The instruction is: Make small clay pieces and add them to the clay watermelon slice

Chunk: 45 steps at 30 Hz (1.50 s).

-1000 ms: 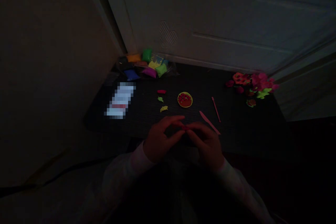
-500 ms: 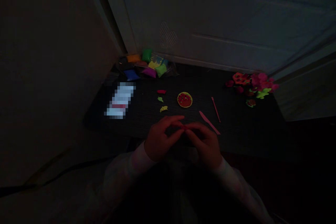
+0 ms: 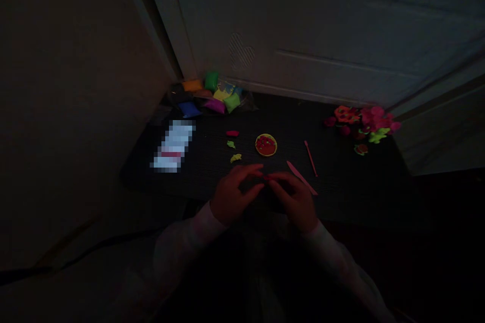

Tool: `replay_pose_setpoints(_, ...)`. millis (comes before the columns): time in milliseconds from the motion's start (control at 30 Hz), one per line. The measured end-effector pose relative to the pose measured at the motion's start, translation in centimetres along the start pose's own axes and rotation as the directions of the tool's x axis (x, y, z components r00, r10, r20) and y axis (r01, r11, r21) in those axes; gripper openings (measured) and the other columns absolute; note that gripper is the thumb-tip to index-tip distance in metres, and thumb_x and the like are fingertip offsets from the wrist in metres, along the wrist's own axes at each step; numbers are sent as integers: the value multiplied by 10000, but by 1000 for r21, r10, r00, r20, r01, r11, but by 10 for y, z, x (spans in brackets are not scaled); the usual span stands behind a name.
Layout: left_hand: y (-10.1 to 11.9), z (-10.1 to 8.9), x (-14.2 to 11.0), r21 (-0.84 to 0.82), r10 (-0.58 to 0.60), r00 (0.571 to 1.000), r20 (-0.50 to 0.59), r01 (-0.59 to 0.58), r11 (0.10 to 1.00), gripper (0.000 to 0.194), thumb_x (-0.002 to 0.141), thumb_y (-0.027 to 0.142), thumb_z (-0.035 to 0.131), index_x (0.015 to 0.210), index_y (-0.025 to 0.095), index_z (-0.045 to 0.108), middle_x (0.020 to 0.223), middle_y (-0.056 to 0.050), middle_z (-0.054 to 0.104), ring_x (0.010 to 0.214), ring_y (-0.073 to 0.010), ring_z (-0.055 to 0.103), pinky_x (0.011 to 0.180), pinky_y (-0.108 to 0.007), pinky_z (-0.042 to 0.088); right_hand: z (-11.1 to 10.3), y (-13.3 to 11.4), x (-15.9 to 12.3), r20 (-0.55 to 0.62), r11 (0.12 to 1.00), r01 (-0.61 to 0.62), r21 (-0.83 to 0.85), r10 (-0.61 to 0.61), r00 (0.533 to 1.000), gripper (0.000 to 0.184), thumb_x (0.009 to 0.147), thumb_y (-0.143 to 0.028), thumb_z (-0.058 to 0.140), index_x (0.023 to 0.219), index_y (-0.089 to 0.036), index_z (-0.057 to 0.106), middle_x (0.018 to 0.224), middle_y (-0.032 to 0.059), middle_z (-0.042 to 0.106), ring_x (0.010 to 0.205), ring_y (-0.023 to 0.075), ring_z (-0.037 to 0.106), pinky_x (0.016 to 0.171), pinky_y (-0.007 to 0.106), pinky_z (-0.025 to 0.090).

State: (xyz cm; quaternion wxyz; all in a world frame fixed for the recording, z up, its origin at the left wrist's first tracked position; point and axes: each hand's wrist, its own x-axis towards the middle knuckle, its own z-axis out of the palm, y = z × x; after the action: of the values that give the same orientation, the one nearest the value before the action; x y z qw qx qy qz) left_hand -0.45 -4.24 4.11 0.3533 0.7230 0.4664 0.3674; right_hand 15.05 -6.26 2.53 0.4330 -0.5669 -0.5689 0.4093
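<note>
Over the front of the dark table, my right hand [image 3: 297,199] pinches a tiny red piece of modelling clay [image 3: 266,177] between thumb and forefinger. My left hand [image 3: 235,193] faces it with thumb and fingers apart, close to the clay. Beyond them lies a small round clay dish [image 3: 265,154] with a yellow rim, orange-red inside and topped with red and green bits. Left of it are a red clay lump [image 3: 232,133], a green one [image 3: 231,145] and a yellow one [image 3: 236,158]. A pink plastic clay knife [image 3: 302,177] lies beside my right hand.
A thin pink modelling tool [image 3: 311,158] lies right of the dish. Bags of coloured clay [image 3: 215,106] are heaped at the back left, behind a bright blurred-out rectangle [image 3: 174,145]. Finished-looking clay shapes [image 3: 373,121] cluster at the right. A pale panel [image 3: 303,30] rises behind the table.
My left thumb and fingers have come away from the red clay, which stays in my right fingertips. The view has shifted very slightly.
</note>
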Motion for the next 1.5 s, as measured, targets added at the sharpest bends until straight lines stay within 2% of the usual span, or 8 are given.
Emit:
replay_pose_setpoints(133,-16,-5,4,140,42,995,-94,-28,990,236,736,211,531,970,187,548,887,-31,623,823,-144,566,753,-296,458,-5,17,15,-54,990,0,-142,-8,999,196,728,-353,526,828,-204,603,837,28,638,790,167,575,731,339,441)
replay_pose_setpoints(300,-43,-12,10,260,66,968,-241,-1,966,173,758,209,496,912,182,570,893,-31,618,839,-148,554,769,-309,445,-10,28,30,-2,921,145,-363,-156,988,172,756,-322,488,826,-219,608,838,26,637,800,166,569,827,388,383)
replay_pose_setpoints(533,-61,-11,14,272,35,958,-283,46,961,173,764,220,483,900,165,574,889,-40,612,851,-152,543,764,-311,444,-9,29,33,73,799,230,-556,-228,971,138,761,-261,489,822,-199,596,847,52,620,848,193,541,877,430,320)
replay_pose_setpoints(733,-61,-11,14,265,-4,966,-259,75,961,171,767,226,478,891,160,576,892,-42,607,854,-150,540,755,-302,445,-9,28,31,87,782,237,-576,-230,969,141,753,-239,486,838,-194,589,864,60,609,861,200,533,876,422,316)
replay_pose_setpoints(1067,-62,-10,14,280,-24,960,-280,106,954,166,755,219,495,883,166,586,872,-37,608,830,-152,542,749,-296,445,-8,32,32,62,762,221,-609,-232,971,161,738,-237,500,872,-187,574,880,63,600,872,203,527,868,406,327)
replay_pose_setpoints(1500,-62,-11,14,263,-76,964,-254,144,954,181,759,222,484,904,169,580,890,-38,590,839,-155,540,755,-297,443,-5,34,33,29,745,212,-633,-252,967,113,732,-253,523,809,-188,574,860,58,580,845,188,521,861,385,338)
